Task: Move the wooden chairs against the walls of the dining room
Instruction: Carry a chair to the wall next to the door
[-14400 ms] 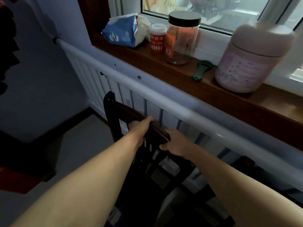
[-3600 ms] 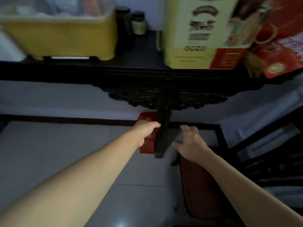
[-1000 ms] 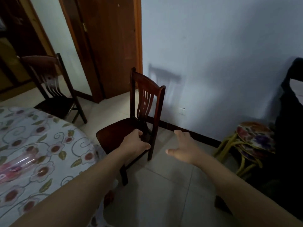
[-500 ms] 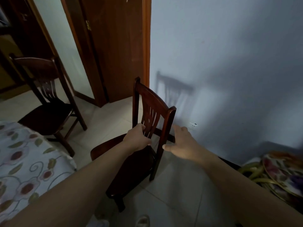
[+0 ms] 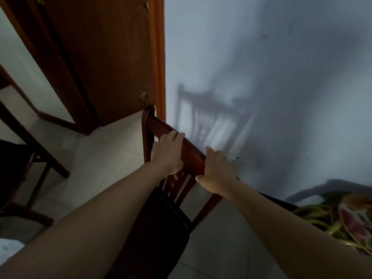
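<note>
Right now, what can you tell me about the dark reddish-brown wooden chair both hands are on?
The dark reddish-brown wooden chair has a curved top rail, slatted back with small cutouts and a dark seat. It stands on the pale tiled floor near the grey wall, apart from it. The left hand and right hand both grip the top rail.

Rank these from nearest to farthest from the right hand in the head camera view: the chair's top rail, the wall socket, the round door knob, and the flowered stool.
1. Top rail, gripped by the right hand.
2. Wall socket, just beyond the fingers, low on the wall.
3. Door knob, up-left, and flowered stool, far right: too close to call.
</note>
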